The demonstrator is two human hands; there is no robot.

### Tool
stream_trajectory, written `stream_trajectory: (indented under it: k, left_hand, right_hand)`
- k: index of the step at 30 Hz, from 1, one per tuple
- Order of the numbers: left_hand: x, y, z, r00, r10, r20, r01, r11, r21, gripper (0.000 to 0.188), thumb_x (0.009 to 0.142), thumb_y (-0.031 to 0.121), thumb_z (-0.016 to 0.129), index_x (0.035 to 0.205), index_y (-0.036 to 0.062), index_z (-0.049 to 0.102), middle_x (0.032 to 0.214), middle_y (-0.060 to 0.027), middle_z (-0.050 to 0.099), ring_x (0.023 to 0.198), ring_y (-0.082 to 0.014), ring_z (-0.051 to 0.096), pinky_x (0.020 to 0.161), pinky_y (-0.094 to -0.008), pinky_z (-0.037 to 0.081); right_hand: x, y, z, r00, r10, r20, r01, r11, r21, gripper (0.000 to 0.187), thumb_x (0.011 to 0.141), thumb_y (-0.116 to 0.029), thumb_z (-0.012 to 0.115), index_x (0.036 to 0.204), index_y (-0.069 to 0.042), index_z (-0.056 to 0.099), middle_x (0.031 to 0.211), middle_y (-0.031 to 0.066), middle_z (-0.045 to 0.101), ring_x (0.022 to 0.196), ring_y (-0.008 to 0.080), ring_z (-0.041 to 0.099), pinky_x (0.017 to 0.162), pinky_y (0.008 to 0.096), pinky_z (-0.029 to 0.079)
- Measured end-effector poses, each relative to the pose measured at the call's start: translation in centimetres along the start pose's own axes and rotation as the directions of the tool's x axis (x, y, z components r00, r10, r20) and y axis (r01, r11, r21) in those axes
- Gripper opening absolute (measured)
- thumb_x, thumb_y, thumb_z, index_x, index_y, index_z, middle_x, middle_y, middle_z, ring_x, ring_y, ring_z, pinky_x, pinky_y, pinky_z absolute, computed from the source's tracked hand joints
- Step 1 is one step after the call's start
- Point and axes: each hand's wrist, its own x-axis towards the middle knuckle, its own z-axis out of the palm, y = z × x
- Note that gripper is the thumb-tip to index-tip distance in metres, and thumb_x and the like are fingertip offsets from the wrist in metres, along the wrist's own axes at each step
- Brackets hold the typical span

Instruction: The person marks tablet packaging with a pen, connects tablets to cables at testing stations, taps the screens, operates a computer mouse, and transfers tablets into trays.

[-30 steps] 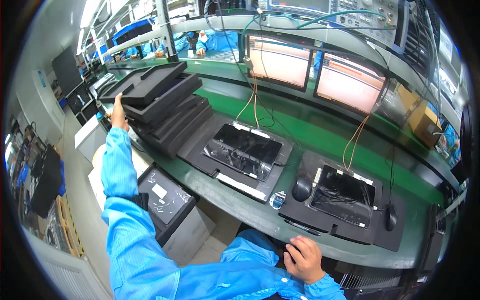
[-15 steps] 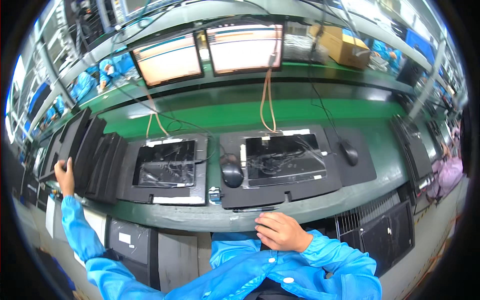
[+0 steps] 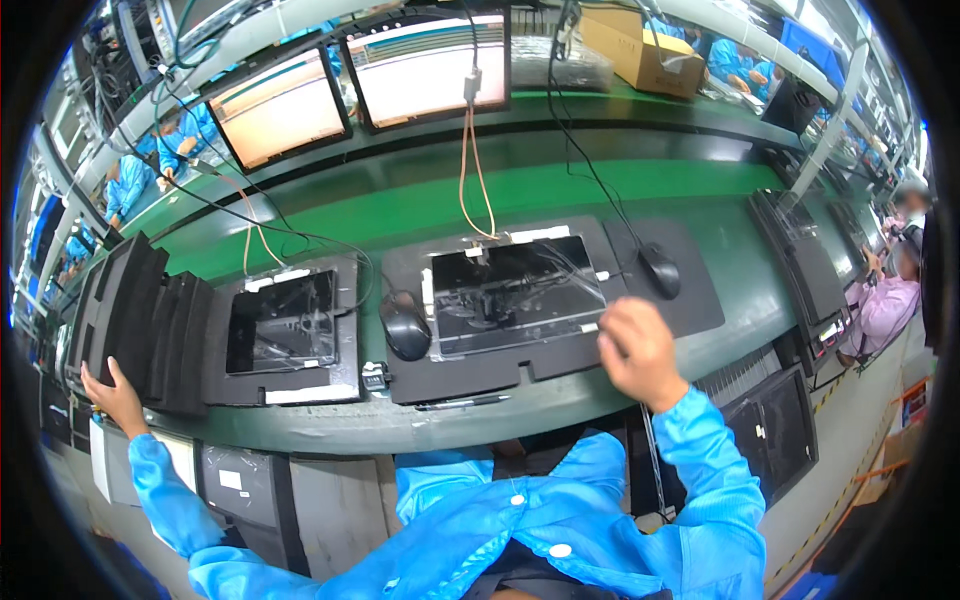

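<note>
My left hand (image 3: 118,400) rests at the near edge of a row of upright black foam trays (image 3: 118,305) on the left, thumb and fingers apart. Over the near right corner of the larger dark-screened tablet (image 3: 515,295) is my right hand (image 3: 642,352), its fingers bent and blurred; whether it touches or holds anything I cannot tell. That tablet lies in a black foam tray (image 3: 455,378) with a cable attached. A smaller tablet (image 3: 282,322) lies in another foam tray to its left. Between them sits a black mouse (image 3: 405,325).
A second mouse (image 3: 659,270) lies on a dark pad at the right. Two lit monitors (image 3: 430,70) stand behind the green bench (image 3: 400,210). A pen (image 3: 462,402) and a small dark device (image 3: 375,377) lie near the front edge. More foam trays (image 3: 815,275) stand far right, near a person in pink.
My right hand has risen from the bench's front edge to the larger tablet's near right corner. My left hand has slid nearer along the trays, its fingers spreading. The view has shifted right.
</note>
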Motion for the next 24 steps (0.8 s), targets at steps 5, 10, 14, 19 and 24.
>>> stream_trajectory:
  k: [5,10,14,19,24]
  left_hand:
    - [-10.4,24.0,-9.9,0.867,0.353,0.351,-0.058,0.771,-0.634,0.031,0.096,0.005,0.065,0.126,-0.0014,0.065,0.135,-0.0169,0.063,0.130,-0.0326,0.058,0.111,-0.0442,0.044]
    - [-19.0,43.9,-16.1,0.476,0.862,0.173,0.033,0.179,-0.983,0.057,0.079,0.024,0.083,0.130,0.0038,0.066,0.143,-0.0199,0.057,0.138,-0.0384,0.052,0.118,-0.0608,0.032]
    - [-22.8,51.7,-17.0,0.549,0.804,0.229,-0.020,0.286,-0.958,0.077,0.082,0.045,0.080,0.138,-0.0023,0.058,0.145,-0.0270,0.050,0.143,-0.0457,0.041,0.119,-0.0682,0.024]
    - [-25.4,54.6,-15.7,0.538,0.770,0.343,0.018,0.396,-0.918,0.093,0.087,0.059,0.071,0.149,-0.0051,0.047,0.155,-0.0299,0.043,0.153,-0.0439,0.030,0.125,-0.0678,0.010]
    - [-23.4,54.9,-14.8,0.585,0.772,0.248,-0.193,0.429,-0.882,0.059,0.088,0.023,0.070,0.138,-0.0047,0.058,0.147,-0.0265,0.053,0.143,-0.0430,0.045,0.120,-0.0618,0.031]
  right_hand:
    - [1.8,7.8,0.2,0.998,0.038,0.056,-0.031,0.993,-0.111,0.035,0.087,-0.013,0.073,0.120,-0.001,0.068,0.124,0.0146,0.065,0.120,0.0364,0.060,0.103,0.0464,0.048]
    - [4.2,10.5,1.3,0.932,-0.055,0.358,0.057,0.998,0.005,0.038,0.088,-0.017,0.074,0.122,-0.002,0.071,0.124,0.0155,0.066,0.119,0.0373,0.061,0.104,0.0464,0.047]
    - [6.5,9.7,2.2,0.914,-0.132,0.383,0.112,0.991,0.075,0.025,0.088,-0.009,0.075,0.112,-0.002,0.074,0.117,0.0165,0.067,0.114,0.0370,0.062,0.101,0.0443,0.050]
    - [7.8,9.4,1.6,0.887,-0.140,0.440,0.010,0.958,0.285,0.010,0.088,-0.001,0.069,0.096,-0.001,0.062,0.094,0.0141,0.063,0.083,0.0270,0.063,0.076,0.0362,0.051]
    - [10.2,9.0,-1.7,0.821,0.027,0.571,-0.141,0.978,0.157,0.018,0.081,-0.003,0.072,0.098,-0.001,0.064,0.076,0.0066,0.063,0.059,0.0106,0.050,0.058,0.0290,0.045]
